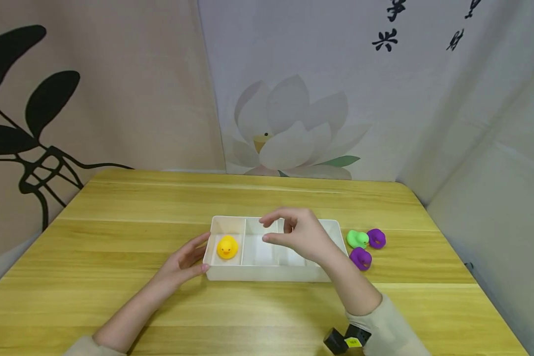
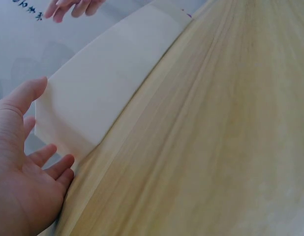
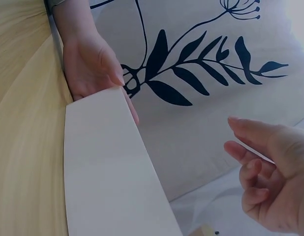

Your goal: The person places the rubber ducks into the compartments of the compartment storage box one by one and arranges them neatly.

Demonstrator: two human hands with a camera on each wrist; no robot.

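A white divided box [image 1: 267, 273] stands on the table, and a yellow rubber duck [image 1: 227, 247] sits in its leftmost compartment. At the box's left end is my left hand [image 1: 182, 262], its thumb at the front corner and its relaxed fingers along the end wall. The left wrist view shows those fingers [image 2: 58, 167] lying loosely against the end. Over the middle compartments hovers my right hand [image 1: 300, 235], with thumb and index finger spread apart and nothing between them. Just right of the box lie a green duck [image 1: 357, 239] and two purple ducks [image 1: 376, 238], [image 1: 361, 258].
The wooden table [image 1: 160, 198] runs back to a printed curtain [image 1: 293, 74] with a lotus and leaves. Another curtain [image 1: 494, 173] hangs along the right side. A small black device [image 1: 347, 340] sits by my right sleeve.
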